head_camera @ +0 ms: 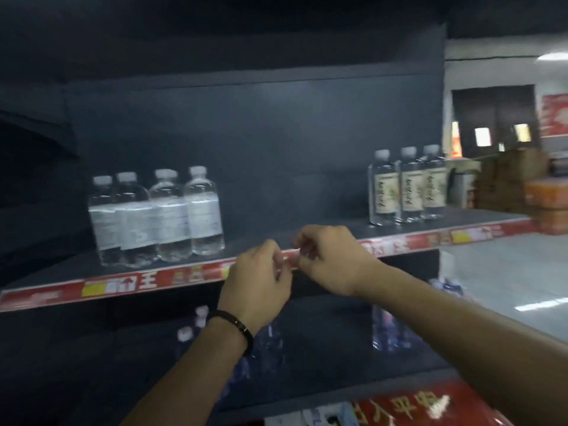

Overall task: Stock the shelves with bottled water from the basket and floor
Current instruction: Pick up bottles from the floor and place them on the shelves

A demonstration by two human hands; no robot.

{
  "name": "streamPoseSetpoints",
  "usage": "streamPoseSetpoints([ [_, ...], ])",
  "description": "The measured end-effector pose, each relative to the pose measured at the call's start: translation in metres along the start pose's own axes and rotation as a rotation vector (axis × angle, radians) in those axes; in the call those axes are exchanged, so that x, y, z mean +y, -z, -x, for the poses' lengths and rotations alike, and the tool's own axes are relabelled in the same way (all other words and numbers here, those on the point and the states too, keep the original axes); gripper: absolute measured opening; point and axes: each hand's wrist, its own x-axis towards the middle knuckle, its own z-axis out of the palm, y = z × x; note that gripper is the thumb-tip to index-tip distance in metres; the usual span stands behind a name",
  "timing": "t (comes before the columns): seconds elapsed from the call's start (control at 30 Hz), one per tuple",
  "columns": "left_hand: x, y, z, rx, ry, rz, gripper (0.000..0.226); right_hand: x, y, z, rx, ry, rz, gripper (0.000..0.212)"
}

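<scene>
Fingertip grip, left hand [258, 281], right hand [332, 259], on price strip [123, 284]

dark shelf [252, 232] carries four clear bottles [156, 216] at left, three labelled bottles [408, 186] at right, well apart.

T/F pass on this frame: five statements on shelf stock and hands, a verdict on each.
1. Four pale-label bottles stand at the left of the upper shelf. True.
2. The three bottles at the right end lie on their sides. False: those beige-label bottles stand upright.
3. Both hands hold bottles. False: the left hand and right hand pinch at the red price strip on the shelf edge.
4. A dark bracelet sits on the left wrist. True.
5. The shelf below is bare. False: blue-tinted bottles stand on the lower shelf.
</scene>
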Motion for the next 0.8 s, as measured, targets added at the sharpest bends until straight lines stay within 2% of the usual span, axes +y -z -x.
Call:
streamPoseSetpoints([
  [0.13,0.077,-0.073,0.043,-0.285,-0.111,0.069,0.018,0.069,0.053,0.110,0.000,-0.201,0.086,0.014],
  [0.23,0.142,-0.138,0.088,-0.512,-0.201,0.139,0.025,0.123,0.087,0.205,0.009,-0.395,0.177,0.001],
  [0.47,0.268,-0.291,0.214,-1.021,-0.347,0.308,0.021,0.230,0.129,0.442,0.047,-0.953,0.219,0.009],
  [0.67,0.321,-0.416,0.315,-1.364,-0.416,0.336,0.018,0.307,0.095,0.619,0.032,-1.433,0.130,0.017],
  [0.8,0.324,-0.490,0.370,-1.419,-0.453,0.275,0.018,0.351,0.034,0.684,-0.009,-1.591,0.026,0.026],
])
